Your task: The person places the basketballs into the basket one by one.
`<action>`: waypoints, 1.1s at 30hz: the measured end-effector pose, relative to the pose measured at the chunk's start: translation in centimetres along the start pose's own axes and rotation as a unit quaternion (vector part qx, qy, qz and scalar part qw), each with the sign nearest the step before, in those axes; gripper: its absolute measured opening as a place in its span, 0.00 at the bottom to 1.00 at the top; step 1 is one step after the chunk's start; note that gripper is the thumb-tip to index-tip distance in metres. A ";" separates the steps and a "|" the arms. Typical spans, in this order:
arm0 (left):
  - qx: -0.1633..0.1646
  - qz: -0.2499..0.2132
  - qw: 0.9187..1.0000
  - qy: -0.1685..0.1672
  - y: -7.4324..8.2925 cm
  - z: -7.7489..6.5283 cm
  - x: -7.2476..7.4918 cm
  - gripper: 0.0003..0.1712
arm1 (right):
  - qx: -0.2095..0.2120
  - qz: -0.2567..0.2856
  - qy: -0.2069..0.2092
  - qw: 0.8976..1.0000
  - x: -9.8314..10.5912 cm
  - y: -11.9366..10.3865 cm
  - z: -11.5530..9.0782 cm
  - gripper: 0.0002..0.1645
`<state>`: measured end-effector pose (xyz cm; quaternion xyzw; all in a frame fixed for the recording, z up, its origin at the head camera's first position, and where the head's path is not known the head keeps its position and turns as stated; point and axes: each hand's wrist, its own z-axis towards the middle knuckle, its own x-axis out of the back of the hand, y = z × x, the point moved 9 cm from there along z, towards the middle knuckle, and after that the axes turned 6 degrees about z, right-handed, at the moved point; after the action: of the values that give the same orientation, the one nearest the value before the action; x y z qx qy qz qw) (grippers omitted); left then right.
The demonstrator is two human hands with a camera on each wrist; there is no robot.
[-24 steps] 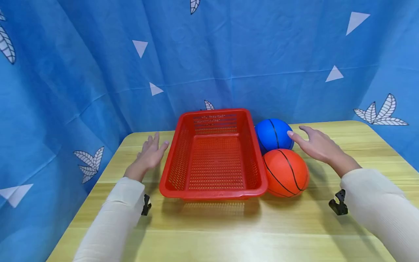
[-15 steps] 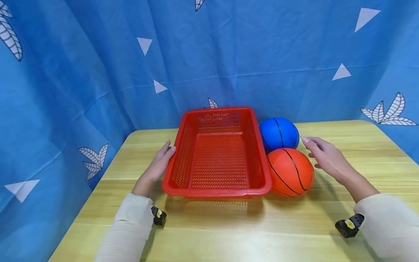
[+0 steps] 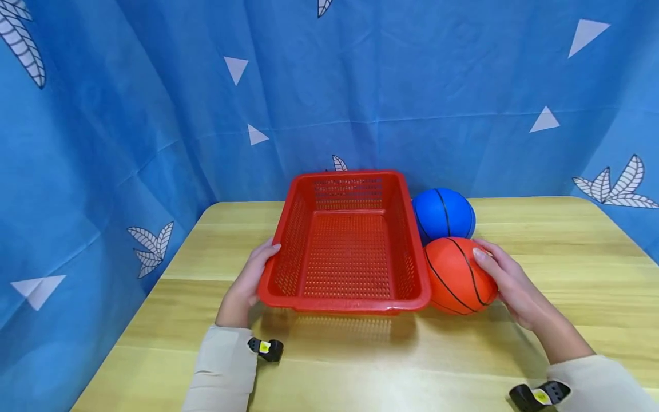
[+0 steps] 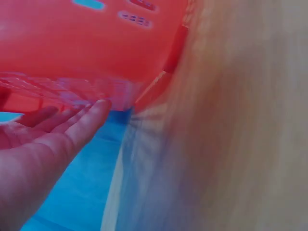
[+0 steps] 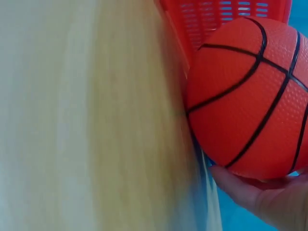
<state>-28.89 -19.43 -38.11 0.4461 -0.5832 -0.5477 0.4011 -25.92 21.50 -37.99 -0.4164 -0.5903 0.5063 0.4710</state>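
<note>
A red plastic basket (image 3: 342,304) with perforated walls and floor stands on the table. My left hand (image 3: 249,281) is at its left side, the thumb over the rim and the fingers along the outer wall. In the left wrist view those fingers (image 4: 91,118) lie against the basket's side. Just right of the basket sits an orange-red toy basketball (image 3: 455,280) with black lines. My right hand (image 3: 515,286) holds its right side, thumb on the upper part; the far fingers are partly hidden. Behind that ball, a blue toy basketball (image 3: 444,214) rests beside the basket.
The wooden table (image 3: 334,366) extends in front and to both sides. A blue curtain (image 3: 329,74) with white leaves and triangles hangs behind it and on the left. A black wrist mount (image 3: 539,396) sits at each sleeve cuff.
My left hand has come in from beside the basket to grip its left rim. My right hand has moved down and nearer, from beside the blue ball onto the orange-red basketball.
</note>
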 end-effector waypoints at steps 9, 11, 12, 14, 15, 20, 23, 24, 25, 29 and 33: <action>0.015 -0.007 1.000 -0.014 -0.2 -0.1 -0.1 0.29 | 0.010 0.009 0.018 1.000 -0.6 0.2 -0.3 0.41; 0.008 -0.009 1.000 -0.016 0.2 -0.1 0.1 0.29 | 0.015 0.013 0.017 1.000 -0.7 0.0 -0.1 0.41; 0.005 -0.011 1.000 -0.018 0.3 0.0 0.2 0.29 | 0.018 0.017 0.016 1.000 -0.8 -0.1 -0.1 0.41; 0.003 -0.011 1.000 -0.013 0.3 0.0 0.4 0.29 | 0.024 0.027 0.013 0.999 -1.0 -0.3 -0.1 0.40; 0.003 -0.013 1.000 -0.010 0.3 0.0 0.4 0.29 | 0.027 0.031 0.012 0.999 -0.9 -0.3 -0.2 0.40; 0.003 -0.015 1.000 -0.010 0.1 0.0 0.2 0.29 | 0.039 0.042 0.010 0.998 -0.6 -0.2 -0.3 0.36; 0.007 -0.009 1.000 -0.012 -0.1 0.0 0.1 0.29 | 0.044 0.052 0.005 0.998 -0.5 0.0 -0.5 0.34; 0.008 -0.008 1.000 -0.012 -0.1 0.0 0.1 0.29 | 0.045 0.061 0.002 0.997 -0.5 0.1 -0.5 0.33; 0.008 -0.008 1.000 -0.013 -0.1 0.0 0.0 0.29 | 0.046 0.069 -0.002 0.997 -0.5 0.1 -0.6 0.33; 0.010 -0.003 1.000 -0.009 -0.1 0.1 0.0 0.29 | 0.050 0.105 -0.017 0.993 -0.5 0.3 -0.7 0.33; 0.013 -0.001 1.000 -0.006 -0.2 0.1 0.1 0.28 | 0.055 0.136 -0.038 0.989 -0.6 0.2 -0.8 0.29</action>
<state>-28.98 -19.53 -38.31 0.4491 -0.5921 -0.5431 0.3908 -25.03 21.06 -38.25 -0.4468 -0.5170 0.6125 0.3974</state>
